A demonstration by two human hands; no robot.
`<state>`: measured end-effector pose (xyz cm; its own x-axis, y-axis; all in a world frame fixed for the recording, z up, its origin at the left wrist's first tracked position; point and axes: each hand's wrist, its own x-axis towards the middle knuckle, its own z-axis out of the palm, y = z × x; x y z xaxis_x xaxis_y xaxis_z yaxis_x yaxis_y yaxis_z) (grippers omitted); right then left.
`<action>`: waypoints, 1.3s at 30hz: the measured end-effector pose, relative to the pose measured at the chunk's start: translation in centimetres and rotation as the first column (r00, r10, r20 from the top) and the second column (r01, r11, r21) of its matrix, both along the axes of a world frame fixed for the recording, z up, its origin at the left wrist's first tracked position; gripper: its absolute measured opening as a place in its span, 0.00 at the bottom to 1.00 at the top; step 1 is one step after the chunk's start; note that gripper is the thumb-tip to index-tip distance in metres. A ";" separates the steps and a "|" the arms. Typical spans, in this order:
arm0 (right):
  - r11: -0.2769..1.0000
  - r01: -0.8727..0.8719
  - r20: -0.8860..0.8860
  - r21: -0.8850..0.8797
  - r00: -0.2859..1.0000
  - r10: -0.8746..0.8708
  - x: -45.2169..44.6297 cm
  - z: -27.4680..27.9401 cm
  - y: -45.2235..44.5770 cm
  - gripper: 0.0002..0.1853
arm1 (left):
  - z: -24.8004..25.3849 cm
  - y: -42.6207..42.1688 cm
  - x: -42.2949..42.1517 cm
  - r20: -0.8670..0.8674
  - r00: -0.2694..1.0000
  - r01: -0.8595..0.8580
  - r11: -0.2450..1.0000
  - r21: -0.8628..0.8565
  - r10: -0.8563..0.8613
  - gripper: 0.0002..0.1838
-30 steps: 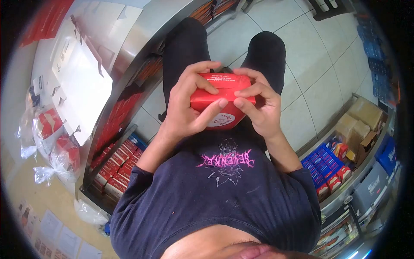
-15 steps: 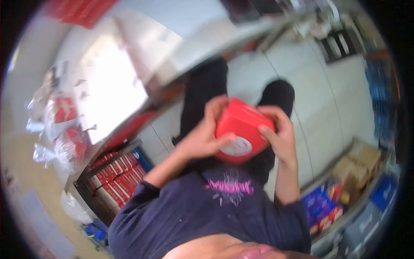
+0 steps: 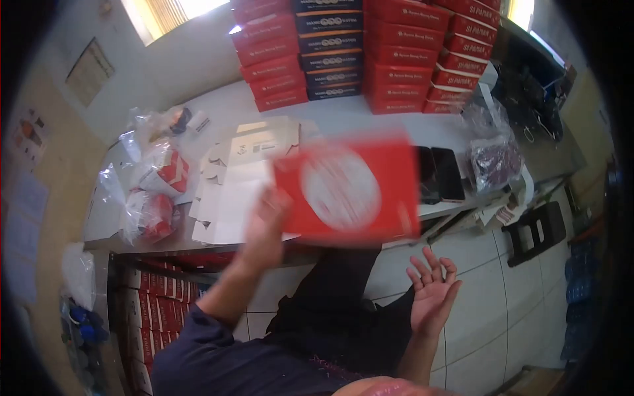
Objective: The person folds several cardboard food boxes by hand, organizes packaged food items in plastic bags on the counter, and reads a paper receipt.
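Note:
My left hand (image 3: 267,221) grips the left edge of a red box (image 3: 396,191) with a large white oval on its face. The box is blurred by motion and is held up in front of the table. Apart from the box, my right hand (image 3: 432,294) is open over the floor, palm turned up and fingers spread. Behind the box, unfolded white cardboard blanks (image 3: 231,165) lie on the table, partly covered by it from this view.
Stacks of red boxes (image 3: 403,56) and dark boxes (image 3: 330,59) line the back of the table (image 3: 218,105). Plastic-wrapped red packs (image 3: 155,211) sit at left, phones (image 3: 446,173) at right. Red boxes (image 3: 158,310) fill a shelf below; a black stool (image 3: 538,231) stands on the floor.
Both hands held the red box near my body. Now my right hand has let go, and my left hand has carried the box up and forward, towards the table. The view has tilted up.

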<state>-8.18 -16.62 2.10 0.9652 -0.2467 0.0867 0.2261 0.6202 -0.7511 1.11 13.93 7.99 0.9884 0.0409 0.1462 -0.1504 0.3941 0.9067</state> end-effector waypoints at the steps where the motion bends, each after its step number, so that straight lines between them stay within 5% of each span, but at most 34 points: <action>1: 0.999 -0.028 -0.009 -0.042 1.000 0.028 -0.1 -1.4 -0.3 0.30 | 2.0 2.2 2.0 0.067 0.992 -0.104 0.993 -0.056 0.108 0.24; 4: 0.974 -0.209 -0.228 -0.091 0.956 0.184 -0.3 -7.5 -2.1 0.28 | 9.4 9.9 10.1 0.188 0.955 -0.238 0.971 0.022 0.230 0.36; 5: 0.973 -0.211 -0.224 -0.091 0.957 0.186 -0.9 -9.9 -2.5 0.28 | 11.1 12.5 13.4 0.153 0.952 -0.265 0.964 -0.033 0.267 0.36; 7: 0.966 -0.257 -0.506 -0.041 0.838 0.202 -2.1 -14.7 -3.1 0.25 | 13.9 16.2 19.6 0.137 0.941 -0.301 0.951 -0.069 0.308 0.35; 11: 0.986 -0.164 -0.496 -0.024 0.858 0.130 -3.9 -18.1 -3.2 0.22 | 18.8 18.7 28.5 0.105 0.923 -0.383 0.914 0.132 0.371 0.21; 13: 0.991 -0.135 -0.511 -0.011 0.853 0.110 -3.8 -18.3 -3.3 0.22 | 20.0 20.7 32.7 0.004 0.931 -0.346 0.876 0.335 0.366 0.23; 17: 0.992 -0.125 -0.494 0.002 0.863 0.110 -3.8 -17.7 -3.3 0.21 | 21.7 20.8 37.2 -0.016 0.939 -0.318 0.889 0.330 0.342 0.25; 19: 0.994 -0.110 -0.495 -0.003 0.864 0.094 -4.0 -18.2 -3.4 0.22 | 22.1 19.7 38.3 -0.044 0.867 -0.439 0.802 0.406 0.497 0.32; 23: 0.995 -0.099 -0.501 0.003 0.861 0.088 -3.7 -18.4 -3.4 0.24 | 21.8 19.3 38.9 0.036 0.890 -0.417 0.778 0.470 0.455 0.40; 26: 0.992 -0.126 -0.502 0.016 0.857 0.117 -3.3 -17.7 -3.4 0.21 | 20.1 21.1 42.9 0.163 0.819 -0.517 0.583 0.626 0.550 0.44; 29: 0.990 -0.136 -0.515 0.028 0.847 0.131 -3.1 -17.9 -3.4 0.22 | 19.6 19.9 42.9 0.247 0.716 -0.652 0.500 0.570 0.653 0.46; 32: 0.990 -0.142 -0.526 0.002 0.842 0.122 -3.0 -18.4 -3.6 0.25 | 20.4 16.1 38.7 0.225 0.670 -0.629 0.379 0.679 0.708 0.44; 34: 0.990 -0.142 -0.527 -0.006 0.842 0.118 -3.0 -18.8 -3.6 0.25 | 20.2 16.6 38.9 0.312 0.584 -0.634 0.181 0.752 0.749 0.37; 39: 0.985 -0.170 -0.525 -0.016 0.840 0.136 -3.2 -18.6 -3.7 0.26 | 18.0 18.5 38.9 0.464 0.691 -0.591 0.064 0.804 0.555 0.29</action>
